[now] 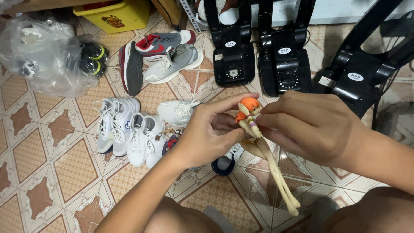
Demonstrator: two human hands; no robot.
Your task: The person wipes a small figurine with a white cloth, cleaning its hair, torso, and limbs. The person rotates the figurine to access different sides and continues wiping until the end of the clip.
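Head view: both hands' grip hides figurine (258,142) torso.

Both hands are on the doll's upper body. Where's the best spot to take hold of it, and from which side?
Probably the doll by its long thin legs, pinched from the side with the fingers. They hang free and bare below both hands, while the torso is covered.

Tiled floor (39,172), shoes everywhere

White sneakers (125,131), grey/red pair (166,54), plastic bag (41,54), yellow bin (114,15), black machines (258,56) on it.
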